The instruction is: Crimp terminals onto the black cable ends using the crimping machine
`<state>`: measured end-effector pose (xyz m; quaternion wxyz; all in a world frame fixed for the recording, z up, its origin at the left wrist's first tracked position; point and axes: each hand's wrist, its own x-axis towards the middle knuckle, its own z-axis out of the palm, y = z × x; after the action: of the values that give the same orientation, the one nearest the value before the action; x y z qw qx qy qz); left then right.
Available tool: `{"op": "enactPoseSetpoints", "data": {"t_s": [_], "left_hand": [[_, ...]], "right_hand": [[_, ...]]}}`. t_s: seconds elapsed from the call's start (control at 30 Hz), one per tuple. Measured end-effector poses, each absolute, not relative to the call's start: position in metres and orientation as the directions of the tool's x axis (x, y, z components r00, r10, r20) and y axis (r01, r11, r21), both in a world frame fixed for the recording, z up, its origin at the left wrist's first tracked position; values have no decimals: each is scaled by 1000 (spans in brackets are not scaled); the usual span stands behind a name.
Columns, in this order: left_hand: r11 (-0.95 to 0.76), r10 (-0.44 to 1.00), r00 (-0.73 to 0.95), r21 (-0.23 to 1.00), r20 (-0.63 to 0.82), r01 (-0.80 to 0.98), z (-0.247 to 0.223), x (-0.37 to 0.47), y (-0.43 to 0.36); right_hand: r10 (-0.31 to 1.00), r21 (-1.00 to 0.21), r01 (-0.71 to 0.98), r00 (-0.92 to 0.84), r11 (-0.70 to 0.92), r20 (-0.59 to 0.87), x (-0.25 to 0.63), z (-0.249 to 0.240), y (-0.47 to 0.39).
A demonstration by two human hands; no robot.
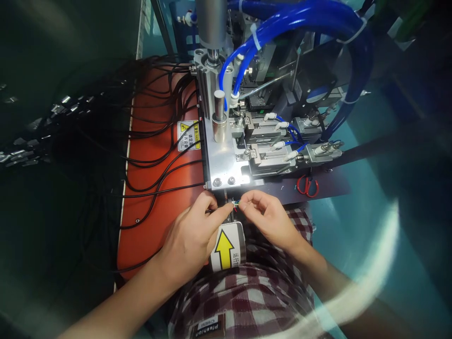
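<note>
My left hand (192,235) is closed in front of the metal fixture (226,162), its thumb stretched to the right and its index finger curled. A dark stretch of cable (211,210) shows between them. At the thumb tip, thin coloured wires (236,204), some green and some red, fan out from the cable's end. My right hand (268,219) pinches the tips of these wires between thumb and fingers. Both hands are close together above a white label with a yellow arrow (225,247). The exact finger contact on the wires is too small to make out.
Black cables (158,176) run over the orange belt (151,245) at left, with many metallic-ended ones bunched beyond. Pneumatic clamps (271,157) and thick blue hoses (300,19) stand behind the hands. Red-handled scissors (308,187) lie on the plate at right.
</note>
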<state>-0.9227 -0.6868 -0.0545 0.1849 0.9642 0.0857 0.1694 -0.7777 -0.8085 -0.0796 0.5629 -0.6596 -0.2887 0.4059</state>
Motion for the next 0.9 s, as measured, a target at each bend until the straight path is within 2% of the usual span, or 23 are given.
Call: {"op": "enactPoseSetpoints", "data": {"t_s": [0.27, 0.5, 0.7, 0.9], "left_hand": [[-928, 219, 934, 355, 283, 110, -52, -921, -687], [-948, 195, 950, 294, 245, 119, -49, -920, -688], [-930, 215, 941, 349, 260, 116, -51, -921, -687], [-922, 226, 935, 370, 273, 115, -53, -921, -687]], "right_hand": [[831, -975, 105, 545, -195, -108, -780, -84, -811], [820, -952, 170, 559, -256, -121, -782, -81, -811], [813, -956, 136, 565, -261, -141, -781, -78, -812], [789, -953, 194, 610, -233, -69, -780, -75, -811]]}}
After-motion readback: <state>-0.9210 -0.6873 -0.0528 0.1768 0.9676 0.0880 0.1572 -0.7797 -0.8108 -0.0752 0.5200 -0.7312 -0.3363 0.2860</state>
